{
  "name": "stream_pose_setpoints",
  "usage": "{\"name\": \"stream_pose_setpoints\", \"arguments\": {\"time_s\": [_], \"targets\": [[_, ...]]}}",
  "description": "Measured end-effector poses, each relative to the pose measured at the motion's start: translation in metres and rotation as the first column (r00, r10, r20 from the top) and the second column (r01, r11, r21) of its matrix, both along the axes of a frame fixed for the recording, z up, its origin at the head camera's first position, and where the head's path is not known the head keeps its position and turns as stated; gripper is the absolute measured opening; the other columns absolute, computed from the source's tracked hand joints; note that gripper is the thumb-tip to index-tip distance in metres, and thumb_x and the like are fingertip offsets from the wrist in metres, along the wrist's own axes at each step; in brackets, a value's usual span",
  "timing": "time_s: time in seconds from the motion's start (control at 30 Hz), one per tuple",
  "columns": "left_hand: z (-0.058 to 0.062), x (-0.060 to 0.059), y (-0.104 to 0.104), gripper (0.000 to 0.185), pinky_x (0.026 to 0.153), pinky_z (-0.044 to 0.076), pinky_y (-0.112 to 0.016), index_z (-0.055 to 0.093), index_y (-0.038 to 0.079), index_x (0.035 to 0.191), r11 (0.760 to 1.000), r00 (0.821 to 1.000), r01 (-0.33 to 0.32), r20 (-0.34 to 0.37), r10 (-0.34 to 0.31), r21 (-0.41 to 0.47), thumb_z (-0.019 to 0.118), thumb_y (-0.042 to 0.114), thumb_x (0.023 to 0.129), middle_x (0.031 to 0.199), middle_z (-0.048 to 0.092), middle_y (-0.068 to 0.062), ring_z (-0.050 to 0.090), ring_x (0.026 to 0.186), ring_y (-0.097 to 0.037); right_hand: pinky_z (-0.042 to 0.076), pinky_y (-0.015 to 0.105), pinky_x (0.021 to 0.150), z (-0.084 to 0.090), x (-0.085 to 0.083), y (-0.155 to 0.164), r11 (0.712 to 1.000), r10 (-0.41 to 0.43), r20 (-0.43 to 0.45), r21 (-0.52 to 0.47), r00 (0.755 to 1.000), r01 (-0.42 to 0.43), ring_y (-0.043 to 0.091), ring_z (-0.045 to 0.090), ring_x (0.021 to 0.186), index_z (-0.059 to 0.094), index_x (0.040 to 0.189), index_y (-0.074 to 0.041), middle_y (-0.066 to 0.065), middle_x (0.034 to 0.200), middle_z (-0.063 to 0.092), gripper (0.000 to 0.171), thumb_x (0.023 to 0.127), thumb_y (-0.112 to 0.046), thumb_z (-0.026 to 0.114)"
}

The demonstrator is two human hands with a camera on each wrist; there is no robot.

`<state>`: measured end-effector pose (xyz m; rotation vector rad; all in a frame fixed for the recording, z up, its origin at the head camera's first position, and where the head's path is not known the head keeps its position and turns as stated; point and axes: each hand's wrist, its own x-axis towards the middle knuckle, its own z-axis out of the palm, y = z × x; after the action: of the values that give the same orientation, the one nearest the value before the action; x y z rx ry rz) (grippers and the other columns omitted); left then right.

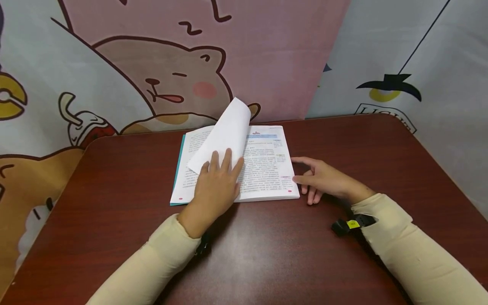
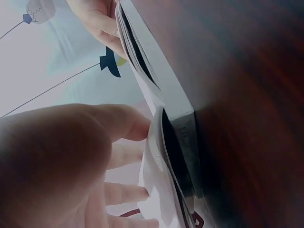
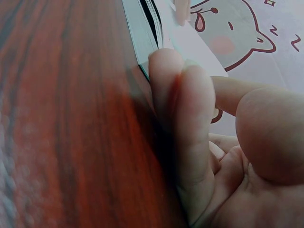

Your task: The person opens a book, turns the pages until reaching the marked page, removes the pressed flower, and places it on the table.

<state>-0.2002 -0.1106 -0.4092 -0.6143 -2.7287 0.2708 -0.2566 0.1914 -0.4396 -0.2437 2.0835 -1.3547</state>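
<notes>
Head view: 1 book [image 1: 267,169], L hand [image 1: 215,186] flat on lifted page [image 1: 225,135], R hand [image 1: 324,180] relaxed, open.

Printed text on the open book [image 1: 267,165] too small to read, lower middle of its pages covered by the left hand [image 1: 215,186], left hand [image 2: 61,166] a blur in the left wrist view, book [image 3: 142,33] cut off by the top edge in the right wrist view, bench [image 1: 267,254] near edge out of frame

My book [image 1: 267,165] has white pages with black text, a light blue heading band and a teal cover edge. The worktop [image 1: 114,203] is dark red-brown wood grain. My sleeves [image 1: 152,267] are cream. The backdrop [image 1: 267,55] is pink with a cartoon bear.
</notes>
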Motion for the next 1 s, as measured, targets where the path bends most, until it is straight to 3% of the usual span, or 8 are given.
{"name": "stream_pose_setpoints", "arguments": {"time_s": [0.2, 0.43, 1.0], "targets": [[0.0001, -0.0006, -0.0012, 0.059, 0.105, 0.046, -0.053, 0.053, 0.012, 0.144, 0.999, 0.997, 0.036, 0.072, -0.036, -0.004, 0.068, 0.032, 0.091, 0.152, 0.046, -0.02, 0.044, 0.14, -0.043, 0.057, 0.043, 0.048, 0.0, -0.0001, -0.0003, 1.0, -0.001, -0.002, -0.002, 1.0, 0.001, 0.026, 0.068, 0.051, 0.021, 0.159, -0.017, 0.013, 0.073, 0.062, 0.074, 0.098, -0.023, 0.064], [0.0013, -0.0007, -0.0024, 0.057, 0.114, 0.037, -0.054, 0.05, 0.007, 0.146, 0.996, 0.977, 0.09, 0.19, -0.093, 0.024, 0.063, 0.027, 0.095, 0.16, 0.036, -0.016, 0.035, 0.148, -0.033, 0.057, 0.042, 0.048, 0.0013, 0.0006, -0.0002, 1.0, 0.001, -0.001, -0.009, 1.0, -0.001, 0.025, 0.068, 0.05, 0.02, 0.159, -0.016, 0.013, 0.073, 0.061, 0.075, 0.098, -0.022, 0.064], [0.0023, -0.0021, -0.0029, 0.054, 0.118, 0.031, -0.052, 0.051, 0.006, 0.145, 0.993, 0.961, 0.12, 0.252, -0.118, 0.006, 0.061, 0.026, 0.096, 0.161, 0.036, -0.011, 0.028, 0.152, -0.03, 0.057, 0.042, 0.049, -0.0008, -0.0006, -0.0003, 1.0, -0.003, 0.004, -0.007, 1.0, 0.003, 0.025, 0.068, 0.051, 0.021, 0.159, -0.017, 0.013, 0.073, 0.061, 0.075, 0.098, -0.023, 0.064]]}}
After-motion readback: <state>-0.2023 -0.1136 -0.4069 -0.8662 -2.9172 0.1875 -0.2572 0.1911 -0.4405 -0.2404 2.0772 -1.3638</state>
